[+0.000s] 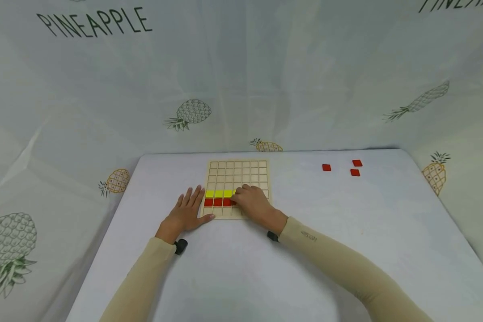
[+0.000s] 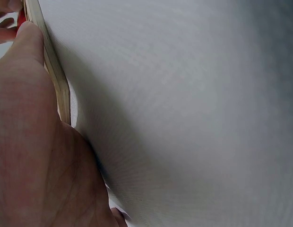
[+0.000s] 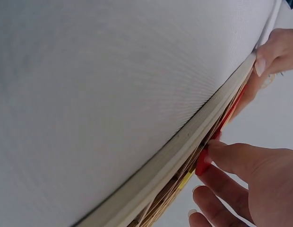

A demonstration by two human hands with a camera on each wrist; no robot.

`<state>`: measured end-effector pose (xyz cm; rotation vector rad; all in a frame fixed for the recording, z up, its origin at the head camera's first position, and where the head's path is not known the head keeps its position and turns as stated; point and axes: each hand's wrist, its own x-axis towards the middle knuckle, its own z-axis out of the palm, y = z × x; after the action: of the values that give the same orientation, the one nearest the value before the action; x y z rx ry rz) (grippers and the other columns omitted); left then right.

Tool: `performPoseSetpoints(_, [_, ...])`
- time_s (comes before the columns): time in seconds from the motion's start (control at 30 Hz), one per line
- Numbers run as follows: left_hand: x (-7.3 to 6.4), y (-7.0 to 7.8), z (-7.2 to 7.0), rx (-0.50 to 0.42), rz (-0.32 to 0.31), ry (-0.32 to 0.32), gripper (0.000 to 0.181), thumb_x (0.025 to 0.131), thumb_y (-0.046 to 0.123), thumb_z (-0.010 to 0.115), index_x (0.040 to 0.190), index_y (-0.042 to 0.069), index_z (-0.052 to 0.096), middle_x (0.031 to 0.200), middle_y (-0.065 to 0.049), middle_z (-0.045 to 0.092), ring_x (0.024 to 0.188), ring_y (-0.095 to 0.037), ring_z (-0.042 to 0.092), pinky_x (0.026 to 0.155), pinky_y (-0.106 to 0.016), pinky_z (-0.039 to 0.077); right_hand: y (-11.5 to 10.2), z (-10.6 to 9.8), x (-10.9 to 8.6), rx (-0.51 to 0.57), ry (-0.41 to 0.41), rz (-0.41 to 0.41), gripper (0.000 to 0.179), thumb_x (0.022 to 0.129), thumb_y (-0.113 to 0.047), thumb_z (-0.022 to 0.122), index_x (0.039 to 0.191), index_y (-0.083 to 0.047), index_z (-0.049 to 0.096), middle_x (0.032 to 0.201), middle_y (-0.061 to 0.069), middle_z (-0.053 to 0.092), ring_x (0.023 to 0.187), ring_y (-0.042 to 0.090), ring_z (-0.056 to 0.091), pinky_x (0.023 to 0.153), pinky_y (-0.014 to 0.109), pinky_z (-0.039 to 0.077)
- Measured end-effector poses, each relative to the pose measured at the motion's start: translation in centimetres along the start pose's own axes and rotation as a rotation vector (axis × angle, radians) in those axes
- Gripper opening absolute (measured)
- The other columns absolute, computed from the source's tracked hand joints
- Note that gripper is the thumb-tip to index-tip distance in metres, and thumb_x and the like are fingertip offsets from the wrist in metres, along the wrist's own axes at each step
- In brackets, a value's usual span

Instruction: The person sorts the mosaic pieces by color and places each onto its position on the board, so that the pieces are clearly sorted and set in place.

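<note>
A wooden grid board [image 1: 243, 171] lies on the table, with a row of several yellow tiles [image 1: 218, 193] and, just below it, a row of red tiles [image 1: 218, 202]. At the board's left edge my left hand [image 1: 184, 213] lies with straight, spread fingers, its thumb touching the near left corner. Between thumb and forefinger my right hand [image 1: 254, 205] pinches a red square tile [image 3: 203, 161] at the red row, to the right of the tiles there. That hand covers part of both rows in the head view.
Three loose red tiles [image 1: 326, 167] lie at the back right of the white table [image 1: 330, 214]. A hanging cloth with pineapple prints [image 1: 193, 111] stands behind the table and along its sides.
</note>
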<state>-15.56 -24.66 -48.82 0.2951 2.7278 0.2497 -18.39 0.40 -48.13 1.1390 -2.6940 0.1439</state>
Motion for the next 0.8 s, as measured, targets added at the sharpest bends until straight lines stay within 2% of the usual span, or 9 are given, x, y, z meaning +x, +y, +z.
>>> performPoseSetpoints(0.17, [0.4, -0.3, 0.3, 0.006, 0.005, 0.0, 0.103, 0.103, 0.062, 0.055, 0.169, 0.001, 0.004, 0.177, -0.02, -0.002, 0.163, -0.044, -0.005, 0.13, -0.061, 0.003, 0.0, -0.1, 0.0, -0.015, -0.011, 0.0, 0.012, 0.095, -0.012, 0.08, 0.105, -0.018, 0.084, 0.101, 0.0, 0.077, 0.089, 0.018, 0.069, 0.075, 0.032, 0.06])
performPoseSetpoints(0.33, [0.8, -0.8, 1.0, 0.023, 0.002, 0.002, 0.105, 0.103, 0.064, 0.054, 0.169, 0.002, 0.002, 0.178, -0.018, -0.004, 0.163, -0.043, -0.007, 0.131, -0.06, 0.002, -0.3, -0.3, -0.3, -0.051, -0.074, -0.008, 0.018, 0.093, -0.009, 0.081, 0.108, -0.019, 0.083, 0.105, -0.002, 0.078, 0.092, 0.018, 0.067, 0.078, 0.031, 0.059])
performPoseSetpoints(0.47, [0.5, -0.6, 0.8, -0.001, 0.0, 0.01, 0.106, 0.101, 0.065, 0.056, 0.169, 0.0, 0.006, 0.178, -0.019, -0.001, 0.163, -0.045, -0.004, 0.13, -0.061, 0.002, -0.6, -0.5, -0.8, -0.095, -0.115, -0.017, 0.025, 0.092, -0.006, 0.081, 0.113, -0.019, 0.081, 0.113, -0.003, 0.078, 0.1, 0.019, 0.068, 0.084, 0.034, 0.06])
performPoseSetpoints(0.6, [0.4, -0.3, 0.6, 0.011, -0.011, -0.001, 0.104, 0.103, 0.061, 0.056, 0.169, 0.0, 0.004, 0.177, -0.02, -0.003, 0.163, -0.044, -0.005, 0.13, -0.06, 0.001, -0.9, -0.6, -1.4, -0.129, -0.133, -0.022, 0.032, 0.093, -0.005, 0.081, 0.122, -0.018, 0.079, 0.123, -0.003, 0.076, 0.105, 0.02, 0.069, 0.087, 0.035, 0.061])
performPoseSetpoints(0.8, [0.3, -0.1, 0.4, 0.004, -0.007, 0.004, 0.105, 0.102, 0.063, 0.057, 0.169, -0.001, 0.007, 0.177, -0.02, 0.0, 0.163, -0.045, -0.003, 0.13, -0.061, 0.001, -1.0, -0.7, -2.4, -0.109, -0.149, -0.011, 0.041, 0.092, -0.005, 0.081, 0.131, -0.016, 0.075, 0.137, 0.0, 0.072, 0.112, 0.022, 0.069, 0.087, 0.034, 0.06])
